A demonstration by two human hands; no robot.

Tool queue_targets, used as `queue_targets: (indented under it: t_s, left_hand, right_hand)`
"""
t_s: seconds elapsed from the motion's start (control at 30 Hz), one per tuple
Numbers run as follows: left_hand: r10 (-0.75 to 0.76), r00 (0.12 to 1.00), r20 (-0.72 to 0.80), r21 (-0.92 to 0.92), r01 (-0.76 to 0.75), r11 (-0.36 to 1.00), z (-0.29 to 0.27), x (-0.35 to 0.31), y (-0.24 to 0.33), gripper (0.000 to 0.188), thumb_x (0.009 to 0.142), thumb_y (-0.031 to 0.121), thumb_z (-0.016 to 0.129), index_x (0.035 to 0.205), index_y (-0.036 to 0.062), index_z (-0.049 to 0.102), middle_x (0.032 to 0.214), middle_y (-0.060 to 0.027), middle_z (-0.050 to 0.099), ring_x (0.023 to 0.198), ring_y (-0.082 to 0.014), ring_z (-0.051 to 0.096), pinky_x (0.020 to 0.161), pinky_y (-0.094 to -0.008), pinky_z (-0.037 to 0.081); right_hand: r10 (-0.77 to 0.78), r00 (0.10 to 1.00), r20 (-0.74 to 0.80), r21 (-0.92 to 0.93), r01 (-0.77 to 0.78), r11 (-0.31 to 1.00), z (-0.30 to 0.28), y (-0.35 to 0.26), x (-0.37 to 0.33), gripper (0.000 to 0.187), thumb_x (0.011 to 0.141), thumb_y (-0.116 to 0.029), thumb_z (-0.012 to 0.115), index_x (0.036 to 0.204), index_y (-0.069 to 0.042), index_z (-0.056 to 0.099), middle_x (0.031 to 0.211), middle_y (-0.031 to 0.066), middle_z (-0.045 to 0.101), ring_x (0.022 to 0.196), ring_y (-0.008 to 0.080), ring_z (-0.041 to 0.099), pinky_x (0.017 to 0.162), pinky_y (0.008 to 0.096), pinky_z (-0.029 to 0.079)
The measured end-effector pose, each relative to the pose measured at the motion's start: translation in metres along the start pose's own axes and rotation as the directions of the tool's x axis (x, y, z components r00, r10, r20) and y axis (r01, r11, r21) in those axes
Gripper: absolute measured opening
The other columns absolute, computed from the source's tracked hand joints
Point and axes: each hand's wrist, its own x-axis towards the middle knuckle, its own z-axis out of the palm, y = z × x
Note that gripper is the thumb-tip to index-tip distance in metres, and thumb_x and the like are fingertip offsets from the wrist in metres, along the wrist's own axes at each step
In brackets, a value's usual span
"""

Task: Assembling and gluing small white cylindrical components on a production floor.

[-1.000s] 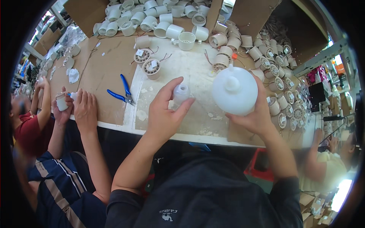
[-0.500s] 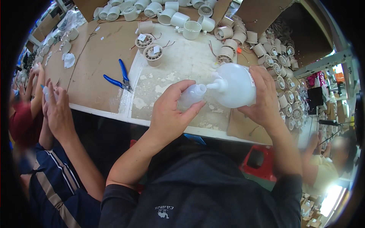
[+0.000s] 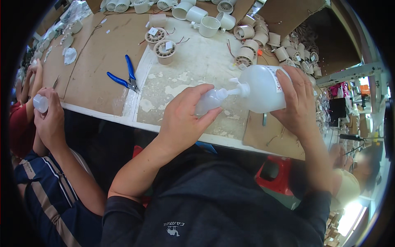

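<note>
My left hand (image 3: 181,113) is closed round a small translucent bottle (image 3: 209,103), its open neck tilted to the upper right. In my right hand (image 3: 299,96) is a larger white translucent bottle (image 3: 261,88), tipped onto its side with its spout pointing left. The spout's tip reaches the mouth of the small bottle; whether it goes inside I cannot tell. Both bottles are held above the worn white patch of the table (image 3: 173,99). Blue-handled cutters (image 3: 126,77) lie on the table to the left of my left hand.
Two round fan-like parts (image 3: 165,52) with wires stand beyond my hands. Cream plastic cups (image 3: 209,26) crowd the back, and more parts heap at the right (image 3: 288,55). At the left, a co-worker's hand (image 3: 51,123) holds a small bottle. A red stool (image 3: 275,175) stands below the table edge.
The large bottle has tipped further toward horizontal, and its spout now meets the small bottle's mouth. The view has shifted slightly. The co-worker's hands at the left have lowered.
</note>
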Motion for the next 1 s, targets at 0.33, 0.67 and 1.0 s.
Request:
queue_targets:
  t_s: [0.33, 0.67, 1.0]
  left_hand:
    - [0.086, 0.996, -0.034, 0.004, -0.086, 0.996, 0.01, 0.001, -0.005, 0.047, 0.083, 0.015, 0.086, 0.124, 0.0038, 0.068, 0.107, -0.018, 0.072, 0.093, -0.036, 0.072, 0.08, -0.0415, 0.058]
    - [0.056, 0.998, 0.004, -0.003, -0.056, 0.998, 0.013, 0.001, -0.004, 0.048, 0.083, 0.018, 0.087, 0.126, 0.0046, 0.069, 0.114, -0.0162, 0.073, 0.1, -0.0328, 0.072, 0.087, -0.0395, 0.058]
    - [0.031, 0.999, 0.026, -0.015, -0.03, 0.999, 0.016, 0.001, -0.006, 0.048, 0.084, 0.018, 0.087, 0.126, 0.0051, 0.069, 0.117, -0.015, 0.073, 0.104, -0.0308, 0.072, 0.089, -0.0385, 0.057]
  right_hand:
    - [-0.06, 0.996, 0.063, -0.12, 0.067, 0.99, -0.024, 0.007, 0.009, 0.099, 0.058, -0.006, 0.089, 0.148, -0.023, 0.053, 0.143, 0.0136, 0.055, 0.13, 0.0384, 0.055, 0.107, 0.0519, 0.046]
    - [-0.1, 0.991, 0.088, -0.178, 0.114, 0.977, -0.034, 0.006, 0.016, 0.089, 0.066, -0.012, 0.088, 0.148, -0.027, 0.056, 0.142, 0.0131, 0.057, 0.129, 0.0374, 0.057, 0.107, 0.0514, 0.048]
    - [-0.119, 0.986, 0.114, -0.226, 0.143, 0.964, -0.041, 0.006, 0.02, 0.085, 0.069, -0.008, 0.083, 0.147, -0.029, 0.057, 0.142, 0.0122, 0.058, 0.128, 0.0365, 0.058, 0.107, 0.0509, 0.048]
